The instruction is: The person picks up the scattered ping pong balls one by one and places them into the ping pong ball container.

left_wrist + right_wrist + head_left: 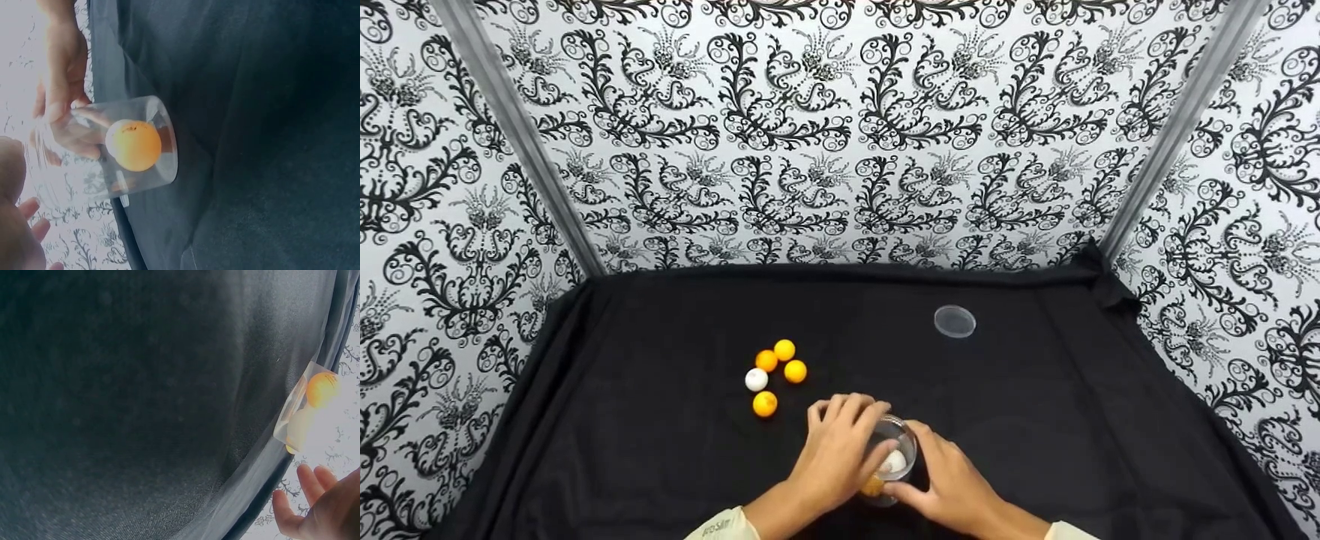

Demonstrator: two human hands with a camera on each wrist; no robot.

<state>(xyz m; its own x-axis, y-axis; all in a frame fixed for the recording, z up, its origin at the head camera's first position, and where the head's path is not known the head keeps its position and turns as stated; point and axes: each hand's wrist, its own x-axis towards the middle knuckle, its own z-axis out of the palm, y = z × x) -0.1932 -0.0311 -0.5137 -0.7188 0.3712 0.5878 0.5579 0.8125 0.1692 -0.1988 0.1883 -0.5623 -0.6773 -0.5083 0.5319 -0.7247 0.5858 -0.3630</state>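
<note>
In the head view, my right hand (960, 480) grips a clear plastic jar (906, 442) near the front edge, thumb and fingers on its side. A white ball (895, 460) and an orange ball (873, 486) lie inside it. My left hand (840, 450) is at the jar's left side and mouth, its thumb overlapping the opening. The left wrist view shows the jar (90, 188) base toward the cloth, the orange ball (140, 147) in front of the white one. There the left fingers (39, 228) are loosely spread beside the mouth.
Left of centre on the black cloth (660, 450) sit several orange balls (765, 404) and one white ball (756, 379) in a loose cluster. A clear round lid (955, 321) lies toward the back right. Patterned white walls (810, 150) enclose the back and sides.
</note>
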